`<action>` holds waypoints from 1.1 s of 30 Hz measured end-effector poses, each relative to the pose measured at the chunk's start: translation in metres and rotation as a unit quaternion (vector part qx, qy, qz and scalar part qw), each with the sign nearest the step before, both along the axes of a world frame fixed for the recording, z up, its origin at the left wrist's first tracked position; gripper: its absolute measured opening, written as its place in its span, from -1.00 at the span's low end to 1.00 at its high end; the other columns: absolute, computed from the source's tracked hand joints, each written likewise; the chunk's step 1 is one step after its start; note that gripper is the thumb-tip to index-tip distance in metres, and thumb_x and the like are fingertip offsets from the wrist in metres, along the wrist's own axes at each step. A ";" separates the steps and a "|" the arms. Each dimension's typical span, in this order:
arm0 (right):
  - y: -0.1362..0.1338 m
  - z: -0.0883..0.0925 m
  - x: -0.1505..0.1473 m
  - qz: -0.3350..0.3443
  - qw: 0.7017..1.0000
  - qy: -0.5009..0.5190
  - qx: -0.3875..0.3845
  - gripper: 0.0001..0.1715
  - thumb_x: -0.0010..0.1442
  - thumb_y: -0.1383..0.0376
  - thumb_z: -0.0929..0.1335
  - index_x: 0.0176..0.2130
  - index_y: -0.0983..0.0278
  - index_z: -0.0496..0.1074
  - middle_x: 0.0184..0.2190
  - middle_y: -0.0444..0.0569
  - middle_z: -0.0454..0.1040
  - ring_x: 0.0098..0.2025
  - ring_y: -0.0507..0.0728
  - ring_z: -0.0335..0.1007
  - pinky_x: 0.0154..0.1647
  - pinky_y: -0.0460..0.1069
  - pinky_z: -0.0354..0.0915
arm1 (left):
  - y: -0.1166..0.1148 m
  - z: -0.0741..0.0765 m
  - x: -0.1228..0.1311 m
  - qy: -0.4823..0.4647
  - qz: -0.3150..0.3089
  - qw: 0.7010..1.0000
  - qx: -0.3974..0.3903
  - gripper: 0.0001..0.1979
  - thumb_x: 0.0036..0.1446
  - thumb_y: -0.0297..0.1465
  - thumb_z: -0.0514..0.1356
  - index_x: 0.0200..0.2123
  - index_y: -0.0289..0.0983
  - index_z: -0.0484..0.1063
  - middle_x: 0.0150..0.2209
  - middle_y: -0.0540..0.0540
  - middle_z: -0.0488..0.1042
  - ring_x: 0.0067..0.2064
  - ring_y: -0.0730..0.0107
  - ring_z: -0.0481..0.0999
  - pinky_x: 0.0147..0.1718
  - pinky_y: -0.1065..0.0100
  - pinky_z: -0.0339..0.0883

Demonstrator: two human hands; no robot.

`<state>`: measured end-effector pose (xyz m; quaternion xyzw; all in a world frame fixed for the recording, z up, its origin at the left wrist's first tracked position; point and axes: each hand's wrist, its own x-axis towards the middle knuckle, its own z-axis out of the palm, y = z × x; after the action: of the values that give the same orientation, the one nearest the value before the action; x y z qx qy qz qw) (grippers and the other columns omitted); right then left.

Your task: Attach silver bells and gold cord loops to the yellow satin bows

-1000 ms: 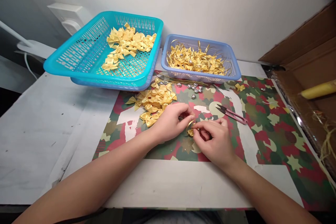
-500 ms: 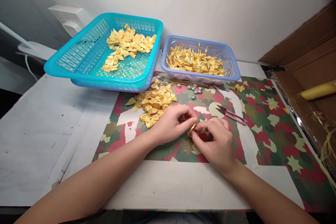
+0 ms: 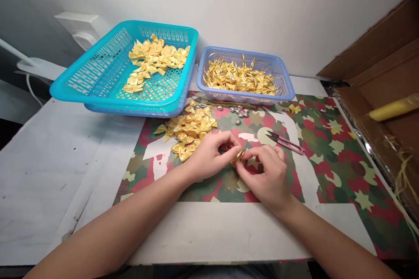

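Note:
Between my fingertips is a small shiny gold cord point(image 3: 239, 156), mostly hidden, so I cannot tell whether a bow or bell is on it. My left hand point(image 3: 212, 157) is closed in a pinch at the cord's upper end. From the other side, my right hand point(image 3: 269, 172) pinches it with thumb and index finger. Beside my left hand lies a heap of yellow ribbon bows point(image 3: 193, 124). Several silver jingle bells point(image 3: 240, 113) lie beyond my hands. Pink-handled thread snips point(image 3: 288, 143), blades apart, rest to the right.
A turquoise basket point(image 3: 78, 96) with yellow bows stands at back left, stacked on a blue one. A lilac basket point(image 3: 244, 95) holds bows with gold cords and bells. Gold cords lie in front of it. At right is a cardboard box point(image 3: 360, 96). Patterned paper point(image 3: 347, 174) covers the table.
The whole view has shifted slightly. My hands stay together in the same pinch, and a little more of the gold cord shows between the fingertips.

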<state>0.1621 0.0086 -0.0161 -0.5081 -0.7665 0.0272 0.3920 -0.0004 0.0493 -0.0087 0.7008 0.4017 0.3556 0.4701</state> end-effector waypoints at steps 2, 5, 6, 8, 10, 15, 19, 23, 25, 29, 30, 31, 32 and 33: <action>0.001 -0.001 0.000 -0.002 1.000 0.006 0.008 -0.81 0.07 0.41 0.42 -0.42 0.22 0.32 -0.55 -0.22 0.47 -0.54 0.02 0.30 -0.28 0.03 0.09 | 0.000 0.000 0.000 0.001 0.003 1.000 0.000 -0.88 0.18 -0.44 0.16 -0.41 -0.31 0.42 -0.45 -0.01 0.50 -0.40 0.45 0.44 -0.39 0.46 0.29; 0.001 -0.003 -0.002 -0.004 1.000 0.013 0.008 -0.81 0.06 0.42 0.42 -0.41 0.22 0.31 -0.56 -0.23 0.46 -0.54 0.02 0.31 -0.28 0.03 0.10 | 0.000 0.000 0.000 0.002 0.007 1.000 0.000 -0.88 0.17 -0.44 0.16 -0.42 -0.31 0.42 -0.45 -0.01 0.50 -0.41 0.45 0.44 -0.40 0.46 0.29; 0.001 -0.003 -0.002 -0.004 1.000 0.014 0.004 -0.81 0.06 0.42 0.42 -0.41 0.22 0.31 -0.56 -0.24 0.46 -0.55 0.01 0.31 -0.28 0.02 0.10 | 0.000 0.000 0.001 0.001 0.007 1.000 0.000 -0.88 0.17 -0.44 0.16 -0.42 -0.31 0.42 -0.45 -0.01 0.50 -0.41 0.45 0.44 -0.40 0.46 0.29; 0.000 -0.004 -0.003 -0.002 1.000 0.016 -0.007 -0.82 0.07 0.42 0.41 -0.41 0.22 0.31 -0.57 -0.24 0.45 -0.56 0.01 0.31 -0.29 0.02 0.10 | 0.000 0.000 0.000 -0.003 0.006 1.000 -0.002 -0.88 0.17 -0.44 0.16 -0.43 -0.31 0.41 -0.45 -0.01 0.50 -0.41 0.45 0.44 -0.40 0.45 0.29; -0.001 -0.004 -0.003 -0.001 1.000 0.021 -0.016 -0.83 0.07 0.42 0.41 -0.41 0.22 0.32 -0.56 -0.24 0.46 -0.56 0.01 0.32 -0.29 0.02 0.10 | 0.000 0.000 0.000 -0.007 0.004 1.000 -0.005 -0.88 0.17 -0.44 0.16 -0.43 -0.31 0.41 -0.46 -0.01 0.49 -0.41 0.45 0.44 -0.40 0.45 0.29; 0.000 -0.004 -0.004 -0.003 0.998 0.046 -0.033 -0.83 0.06 0.44 0.39 -0.42 0.22 0.32 -0.57 -0.24 0.46 -0.56 0.01 0.31 -0.27 0.02 0.12 | -0.001 0.000 -0.001 -0.013 -0.006 1.000 -0.013 -0.87 0.17 -0.42 0.17 -0.43 -0.30 0.41 -0.46 0.00 0.48 -0.41 0.44 0.44 -0.39 0.44 0.30; 0.001 -0.004 -0.004 0.006 0.997 0.058 -0.046 -0.82 0.08 0.45 0.38 -0.43 0.21 0.31 -0.56 -0.24 0.46 -0.56 0.01 0.29 -0.30 0.01 0.13 | -0.001 0.000 -0.001 -0.016 -0.006 1.000 -0.015 -0.88 0.17 -0.42 0.16 -0.41 -0.30 0.41 -0.45 0.00 0.49 -0.40 0.45 0.44 -0.38 0.45 0.29; 0.000 -0.004 -0.003 0.002 0.996 0.057 -0.062 -0.82 0.08 0.45 0.39 -0.43 0.22 0.32 -0.55 -0.25 0.47 -0.54 0.01 0.30 -0.29 0.01 0.12 | -0.001 0.000 -0.001 -0.016 0.010 1.000 -0.016 -0.86 0.19 -0.41 0.15 -0.42 -0.30 0.39 -0.46 0.01 0.47 -0.43 0.48 0.41 -0.42 0.46 0.27; -0.001 -0.005 -0.002 0.004 0.996 0.055 -0.065 -0.83 0.08 0.45 0.39 -0.41 0.21 0.33 -0.53 -0.24 0.49 -0.53 0.01 0.31 -0.27 0.03 0.12 | 0.000 -0.001 0.000 -0.018 0.024 0.999 -0.018 -0.86 0.19 -0.42 0.15 -0.44 -0.30 0.37 -0.48 0.02 0.45 -0.44 0.49 0.40 -0.43 0.47 0.26; -0.002 -0.005 0.000 0.020 0.997 0.047 -0.064 -0.82 0.07 0.49 0.37 -0.39 0.22 0.35 -0.53 -0.24 0.50 -0.52 0.02 0.34 -0.26 0.03 0.10 | 0.002 -0.002 0.001 -0.017 0.041 0.999 -0.015 -0.86 0.17 -0.45 0.14 -0.45 -0.28 0.33 -0.50 0.05 0.42 -0.46 0.51 0.37 -0.45 0.48 0.23; -0.002 -0.004 0.000 0.023 0.997 0.043 -0.065 -0.82 0.06 0.49 0.37 -0.39 0.22 0.35 -0.53 -0.24 0.50 -0.52 0.02 0.34 -0.27 0.03 0.09 | 0.002 -0.002 0.001 -0.019 0.044 0.999 -0.015 -0.86 0.17 -0.46 0.14 -0.45 -0.28 0.33 -0.50 0.05 0.41 -0.47 0.51 0.37 -0.45 0.49 0.23; -0.002 -0.004 0.000 0.025 0.997 0.039 -0.063 -0.81 0.06 0.50 0.36 -0.38 0.22 0.35 -0.52 -0.24 0.50 -0.52 0.02 0.34 -0.27 0.03 0.08 | 0.002 -0.003 0.001 -0.022 0.046 0.999 -0.016 -0.86 0.17 -0.46 0.13 -0.45 -0.28 0.32 -0.50 0.05 0.41 -0.47 0.52 0.37 -0.45 0.49 0.23; -0.002 -0.004 0.000 0.026 0.997 0.033 -0.062 -0.81 0.06 0.50 0.36 -0.38 0.22 0.34 -0.52 -0.23 0.50 -0.53 0.02 0.34 -0.28 0.03 0.08 | 0.002 -0.003 0.001 -0.024 0.046 0.998 -0.018 -0.87 0.18 -0.46 0.13 -0.45 -0.28 0.32 -0.49 0.05 0.41 -0.46 0.51 0.37 -0.45 0.48 0.24; -0.002 -0.004 0.001 0.027 0.997 0.027 -0.061 -0.81 0.06 0.51 0.36 -0.38 0.22 0.34 -0.52 -0.23 0.51 -0.53 0.02 0.33 -0.27 0.03 0.07 | 0.002 -0.003 0.001 -0.025 0.046 0.998 -0.021 -0.87 0.18 -0.46 0.13 -0.44 -0.28 0.32 -0.49 0.05 0.42 -0.46 0.51 0.38 -0.44 0.48 0.25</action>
<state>0.1627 0.0065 -0.0203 -0.5089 -0.7660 0.0981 0.3803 0.0006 0.0513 -0.0122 0.6624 0.4295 0.3858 0.4775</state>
